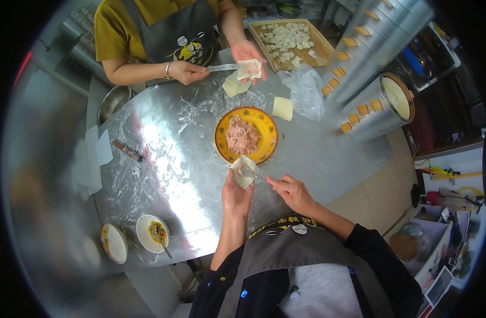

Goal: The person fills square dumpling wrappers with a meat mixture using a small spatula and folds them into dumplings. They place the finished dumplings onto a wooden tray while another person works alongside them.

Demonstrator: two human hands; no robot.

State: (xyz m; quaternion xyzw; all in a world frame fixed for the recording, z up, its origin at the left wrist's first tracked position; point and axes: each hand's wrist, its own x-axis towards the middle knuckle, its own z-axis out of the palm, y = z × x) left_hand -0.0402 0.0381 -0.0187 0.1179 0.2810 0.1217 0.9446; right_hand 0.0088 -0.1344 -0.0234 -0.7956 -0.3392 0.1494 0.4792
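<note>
My left hand (pixel 236 197) holds up a pale square dough wrapper (pixel 244 179) on its fingers, at the near rim of a yellow patterned plate (pixel 271 139). A smear of pink filling lies on the wrapper. Just to the right, my right hand (pixel 293 193) is closed on the end of a thin flat spreader (pixel 260 175), whose tip reaches the wrapper; its blade is hard to make out. A mound of pink minced meat (pixel 242 137) sits on the plate.
Across the table, a co-worker's hands hold a metal spreader (pixel 223 68) and a filled wrapper (pixel 249 69). Wrappers (pixel 283 108), a plastic bag (pixel 305 90) and a wooden tray (pixel 323 49) of dumplings lie beyond. Steel cylinders (pixel 367 119) stand right; bowls (pixel 143 229) sit near left.
</note>
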